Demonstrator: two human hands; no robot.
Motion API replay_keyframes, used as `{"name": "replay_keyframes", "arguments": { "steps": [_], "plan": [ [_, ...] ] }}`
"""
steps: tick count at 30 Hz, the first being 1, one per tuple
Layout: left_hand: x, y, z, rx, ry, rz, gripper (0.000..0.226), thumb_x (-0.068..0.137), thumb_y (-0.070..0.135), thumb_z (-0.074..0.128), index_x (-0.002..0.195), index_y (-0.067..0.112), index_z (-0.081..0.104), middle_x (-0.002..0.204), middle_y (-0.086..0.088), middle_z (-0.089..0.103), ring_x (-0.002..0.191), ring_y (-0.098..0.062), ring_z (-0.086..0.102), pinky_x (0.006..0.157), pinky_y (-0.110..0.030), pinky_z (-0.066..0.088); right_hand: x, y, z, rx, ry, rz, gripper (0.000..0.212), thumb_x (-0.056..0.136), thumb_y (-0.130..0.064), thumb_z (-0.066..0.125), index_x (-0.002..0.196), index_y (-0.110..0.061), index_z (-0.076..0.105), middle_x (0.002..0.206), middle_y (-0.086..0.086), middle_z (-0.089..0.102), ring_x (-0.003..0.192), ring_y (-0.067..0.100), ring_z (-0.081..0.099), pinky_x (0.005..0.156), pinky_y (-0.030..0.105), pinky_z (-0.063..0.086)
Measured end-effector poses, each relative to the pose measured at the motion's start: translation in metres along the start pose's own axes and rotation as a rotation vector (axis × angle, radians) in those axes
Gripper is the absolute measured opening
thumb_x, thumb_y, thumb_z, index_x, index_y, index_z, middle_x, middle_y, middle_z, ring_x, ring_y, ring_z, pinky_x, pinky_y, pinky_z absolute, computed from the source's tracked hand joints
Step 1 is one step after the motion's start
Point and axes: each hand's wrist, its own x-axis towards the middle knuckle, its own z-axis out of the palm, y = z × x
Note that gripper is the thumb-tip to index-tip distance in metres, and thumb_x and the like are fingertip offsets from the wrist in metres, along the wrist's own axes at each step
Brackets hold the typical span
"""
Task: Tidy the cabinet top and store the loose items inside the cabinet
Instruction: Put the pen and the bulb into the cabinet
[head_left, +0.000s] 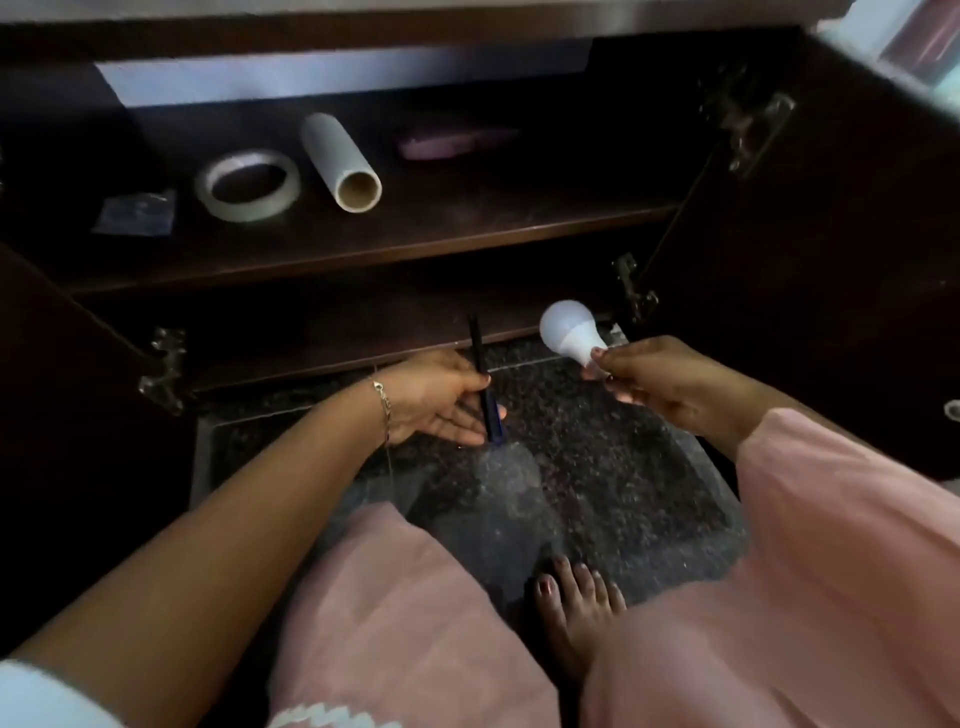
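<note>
Before the open cabinet (363, 260), the left hand (436, 397) grips a dark pen (483, 379) and the right hand (660, 387) pinches a bulb (569, 335) by its base, likely sparing the globe, both ready for shelving

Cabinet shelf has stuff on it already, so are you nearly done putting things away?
Partly. On the shelf already lie a tape ring, a white roll, a small plastic packet and a pinkish thing too blurred to name. In hand: the left hand holds a dark pen, and the right hand holds a light bulb. Both are not yet stored. The cabinet top is out of view.
</note>
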Motion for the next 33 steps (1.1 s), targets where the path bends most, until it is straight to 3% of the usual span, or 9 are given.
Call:
{"name": "replay_keyframes", "arguments": {
  "steps": [7, 10, 13, 17, 19, 21, 25, 28, 33],
  "plan": [
    [0.079, 0.011, 0.005, -0.066, 0.205, -0.083, 0.011, 0.093, -0.001, 0.051, 0.083, 0.004, 0.05, 0.087, -0.016, 0.061, 0.075, -0.027, 0.064, 0.079, -0.041, 0.057, 0.052, 0.004, 0.01, -0.005, 0.255, -0.068, 0.02, 0.084, -0.01, 0.069, 0.1, 0.002, 0.068, 0.076, 0.01, 0.06, 0.061, 0.015, 0.054, 0.054, 0.023, 0.045],
    [0.108, 0.016, 0.006, -0.072, 0.292, -0.054, 0.016, 0.088, -0.003, 0.058, 0.081, 0.009, 0.049, 0.08, -0.014, 0.058, 0.063, -0.022, 0.061, 0.063, -0.039, 0.06, 0.078, -0.001, 0.015, -0.046, 0.307, -0.104, 0.025, 0.083, -0.018, 0.069, 0.103, -0.002, 0.07, 0.088, 0.012, 0.066, 0.08, 0.022, 0.062, 0.072, 0.035, 0.051],
    [0.13, 0.018, 0.005, -0.07, 0.372, 0.001, 0.02, 0.085, -0.003, 0.063, 0.093, 0.01, 0.051, 0.077, -0.01, 0.055, 0.057, -0.018, 0.058, 0.065, -0.034, 0.057, 0.102, -0.008, 0.024, -0.083, 0.356, -0.143, 0.024, 0.084, -0.023, 0.068, 0.097, -0.004, 0.071, 0.088, 0.013, 0.067, 0.083, 0.026, 0.065, 0.071, 0.037, 0.052],
    [0.151, 0.029, -0.004, -0.078, 0.411, 0.001, 0.016, 0.083, -0.001, 0.066, 0.092, 0.007, 0.055, 0.076, -0.01, 0.056, 0.059, -0.018, 0.059, 0.046, -0.029, 0.056, 0.133, -0.023, 0.035, -0.136, 0.441, -0.146, 0.026, 0.085, -0.028, 0.065, 0.092, -0.003, 0.07, 0.09, 0.015, 0.068, 0.085, 0.028, 0.064, 0.065, 0.032, 0.042],
    [0.161, 0.037, -0.01, -0.117, 0.42, 0.005, 0.01, 0.084, 0.0, 0.066, 0.089, 0.004, 0.058, 0.082, -0.009, 0.058, 0.069, -0.019, 0.061, 0.048, -0.028, 0.057, 0.147, -0.029, 0.038, -0.162, 0.5, -0.141, 0.028, 0.086, -0.028, 0.064, 0.1, -0.003, 0.069, 0.097, 0.014, 0.068, 0.091, 0.027, 0.065, 0.063, 0.028, 0.038],
    [0.173, 0.045, -0.014, -0.139, 0.411, 0.013, 0.023, 0.085, 0.001, 0.064, 0.107, 0.002, 0.06, 0.095, -0.007, 0.06, 0.085, -0.017, 0.06, 0.06, -0.027, 0.056, 0.161, -0.034, 0.04, -0.154, 0.526, -0.124, 0.033, 0.088, -0.025, 0.064, 0.112, -0.003, 0.065, 0.108, 0.014, 0.068, 0.098, 0.029, 0.065, 0.062, 0.026, 0.038],
    [0.194, 0.058, -0.013, -0.166, 0.378, -0.014, 0.033, 0.089, 0.004, 0.06, 0.122, 0.004, 0.055, 0.097, -0.003, 0.057, 0.074, -0.01, 0.056, 0.059, -0.016, 0.049, 0.182, -0.043, 0.035, -0.216, 0.587, -0.086, 0.038, 0.089, -0.021, 0.064, 0.121, -0.001, 0.059, 0.123, 0.015, 0.063, 0.113, 0.03, 0.06, 0.069, 0.026, 0.036],
    [0.204, 0.064, -0.007, -0.165, 0.365, -0.035, 0.035, 0.091, 0.008, 0.059, 0.125, 0.008, 0.052, 0.11, -0.003, 0.053, 0.084, -0.011, 0.058, 0.06, -0.015, 0.049, 0.188, -0.046, 0.034, -0.301, 0.646, -0.051, 0.032, 0.092, -0.015, 0.058, 0.119, 0.0, 0.059, 0.125, 0.016, 0.061, 0.115, 0.029, 0.058, 0.073, 0.028, 0.039],
    [0.214, 0.069, 0.003, -0.242, 0.389, -0.016, 0.034, 0.09, 0.008, 0.06, 0.123, 0.01, 0.052, 0.09, 0.002, 0.055, 0.08, -0.012, 0.059, 0.056, -0.019, 0.054, 0.194, -0.042, 0.038, -0.354, 0.657, -0.106, 0.032, 0.09, -0.016, 0.059, 0.116, 0.001, 0.059, 0.123, 0.019, 0.061, 0.114, 0.033, 0.058, 0.075, 0.031, 0.039]
  ]
}}
